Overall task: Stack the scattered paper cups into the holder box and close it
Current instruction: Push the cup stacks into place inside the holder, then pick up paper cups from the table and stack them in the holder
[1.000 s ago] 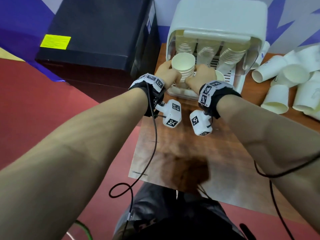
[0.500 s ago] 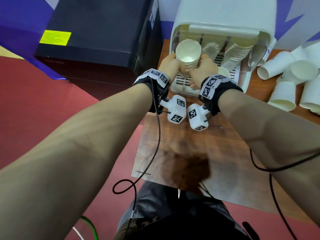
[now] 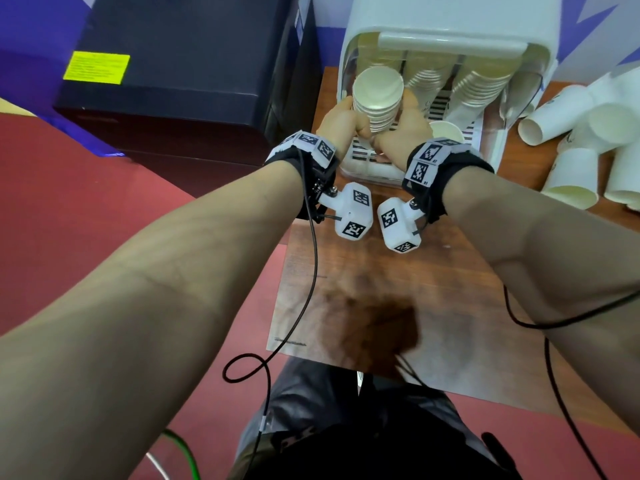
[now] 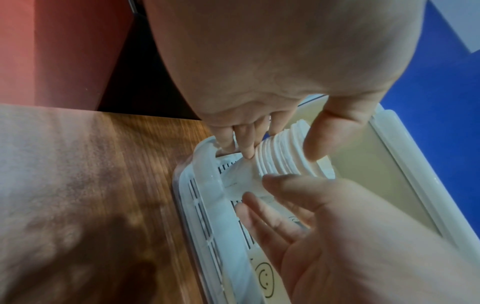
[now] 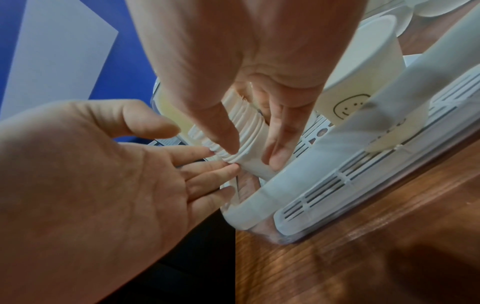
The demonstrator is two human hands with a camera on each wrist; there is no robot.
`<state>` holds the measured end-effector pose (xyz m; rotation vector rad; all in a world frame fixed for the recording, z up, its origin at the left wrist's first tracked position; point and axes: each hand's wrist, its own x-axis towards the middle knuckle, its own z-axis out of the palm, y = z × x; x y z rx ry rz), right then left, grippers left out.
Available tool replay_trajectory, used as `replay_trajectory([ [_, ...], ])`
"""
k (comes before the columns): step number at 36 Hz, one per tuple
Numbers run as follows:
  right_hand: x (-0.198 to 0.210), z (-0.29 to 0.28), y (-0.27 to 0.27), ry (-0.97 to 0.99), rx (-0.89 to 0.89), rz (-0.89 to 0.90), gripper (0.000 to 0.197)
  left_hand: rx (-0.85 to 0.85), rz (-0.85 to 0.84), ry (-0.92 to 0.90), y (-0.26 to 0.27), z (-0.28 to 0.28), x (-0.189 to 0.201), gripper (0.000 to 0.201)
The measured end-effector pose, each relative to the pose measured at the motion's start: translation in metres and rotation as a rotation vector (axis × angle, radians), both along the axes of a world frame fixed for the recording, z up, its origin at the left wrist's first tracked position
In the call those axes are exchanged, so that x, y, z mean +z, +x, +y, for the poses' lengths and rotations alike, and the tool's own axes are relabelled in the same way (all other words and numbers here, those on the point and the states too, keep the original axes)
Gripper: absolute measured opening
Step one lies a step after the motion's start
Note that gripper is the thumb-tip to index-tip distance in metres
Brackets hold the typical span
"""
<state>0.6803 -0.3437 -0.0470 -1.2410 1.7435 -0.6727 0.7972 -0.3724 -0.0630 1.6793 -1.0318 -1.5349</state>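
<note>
Two hands held nested cup stack (image 3: 378,102) at holder box (image 3: 450,19) mouth, 12 o'clock on table (image 3: 381,289). Left hand (image 3: 341,124) curled round stack's left side; right hand (image 3: 403,133) pinching its right. Since a second ago, stack had risen and tipped into leftmost slot: insertion likely nearly done. Loose cups (image 3: 571,168) remained at 2 o'clock; lid still open.

Bare forearms; each wrist carries a black band (image 3: 446,174) edged with white fiducial-tag blocks — below it a white tagged camera pod (image 3: 349,216) on a screwed bracket, trailing a thin black cable (image 3: 313,258).
</note>
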Motion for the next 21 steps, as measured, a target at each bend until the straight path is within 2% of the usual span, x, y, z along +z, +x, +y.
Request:
replay_trajectory([
  [2, 0.003, 0.001, 0.002, -0.007, 0.043, -0.008, 0.102, -0.002, 0.028, -0.026, 0.002, -0.009, -0.018, 0.089],
  [3, 0.003, 0.003, 0.002, 0.006, 0.057, 0.005, 0.104, -0.015, 0.026, -0.024, 0.004, -0.015, -0.029, 0.089],
  [5, 0.004, 0.004, 0.002, 0.015, 0.068, -0.005, 0.094, -0.031, 0.017, -0.051, 0.009, -0.023, -0.043, 0.087],
  [7, -0.002, 0.000, -0.001, 0.008, 0.072, 0.003, 0.087, -0.025, 0.033, -0.051, 0.009, -0.021, -0.038, 0.090],
  [10, -0.007, -0.001, -0.002, 0.003, 0.070, -0.002, 0.089, -0.022, 0.028, -0.024, 0.008, -0.022, -0.035, 0.095],
  [13, -0.012, -0.001, -0.001, -0.010, 0.060, -0.015, 0.095, -0.021, -0.010, -0.043, 0.005, -0.007, -0.017, 0.082],
  [16, -0.013, -0.001, -0.002, 0.021, 0.037, 0.009, 0.099, -0.001, -0.127, -0.052, 0.005, 0.009, -0.003, 0.074],
  [18, -0.009, 0.002, -0.007, 0.037, 0.017, 0.029, 0.098, 0.018, -0.303, -0.092, 0.007, 0.017, 0.005, 0.064],
  [21, 0.011, 0.011, -0.020, 0.073, -0.035, 0.026, 0.076, -0.009, -0.588, -0.156, 0.007, 0.029, 0.023, 0.034],
])
